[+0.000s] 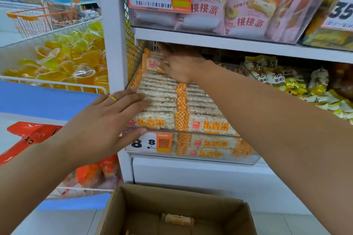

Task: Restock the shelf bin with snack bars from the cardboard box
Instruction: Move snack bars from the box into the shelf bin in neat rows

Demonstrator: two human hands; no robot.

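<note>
Snack bars (158, 99) fill the clear shelf bin (246, 158) in two tidy rows, nearly to the rim. Left hand (107, 122) lies flat, fingers straight, pressing the near-left row; it holds nothing. Right hand (179, 65) reaches to the far end, fingers on a bar at the back; can't tell whether it grips or just pushes. Step looks like squaring up the stack. Cardboard box (114, 208) sits near, below the bin, one bar (177, 219) visible inside. Next: grab that bar, find a gap.
</note>
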